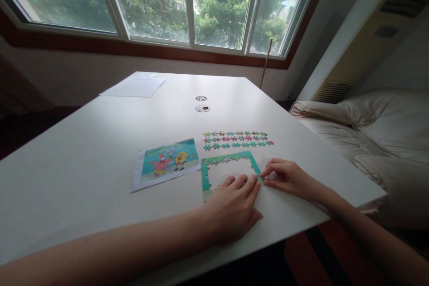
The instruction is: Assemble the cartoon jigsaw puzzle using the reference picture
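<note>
A jigsaw puzzle border (205, 178), green with a pale lower part, lies on the white table with its middle unfilled. My left hand (234, 203) rests palm down over its lower right part, fingers stretched out and hiding that corner. At the border's right side, my right hand (284, 176) has its thumb and bent index finger closed on a puzzle piece (261, 180) at the edge. Loose puzzle pieces (234, 138) form three rows just beyond the border. Left of it lies a picture sheet (170, 161) showing a pink starfish and other cartoon figures.
Two small round items (202, 108) lie farther back on the white table (100, 143). Some white paper (134, 86) is at the far left corner. A pale sofa (385, 125) stands to the right, and a window (161, 4) spans the back.
</note>
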The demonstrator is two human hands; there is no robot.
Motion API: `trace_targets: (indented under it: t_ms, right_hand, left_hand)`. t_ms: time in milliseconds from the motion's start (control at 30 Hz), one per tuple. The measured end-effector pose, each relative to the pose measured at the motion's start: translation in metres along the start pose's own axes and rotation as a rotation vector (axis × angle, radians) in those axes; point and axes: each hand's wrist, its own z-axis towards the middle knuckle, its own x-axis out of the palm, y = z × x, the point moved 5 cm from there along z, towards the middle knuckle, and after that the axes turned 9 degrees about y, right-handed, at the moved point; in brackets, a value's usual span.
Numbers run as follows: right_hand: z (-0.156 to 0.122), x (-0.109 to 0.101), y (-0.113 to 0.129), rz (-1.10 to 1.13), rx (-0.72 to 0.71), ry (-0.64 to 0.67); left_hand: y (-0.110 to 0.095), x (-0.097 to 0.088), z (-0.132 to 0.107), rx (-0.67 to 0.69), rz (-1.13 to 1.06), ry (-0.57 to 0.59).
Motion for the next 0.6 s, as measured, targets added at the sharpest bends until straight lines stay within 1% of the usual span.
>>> trace_targets:
  t_ms: [367, 600]
  right_hand:
    - [0.0009, 0.0008, -0.0023, 0.02, 0.007, -0.009]
    - [0.0012, 0.0003, -0.0023, -0.001, 0.007, -0.016]
  left_hand:
    - [0.0009, -0.0003, -0.0008, 0.038, -0.033, 0.001]
    - [-0.0001, 0.0002, 0.0014, 0.016, -0.034, 0.024]
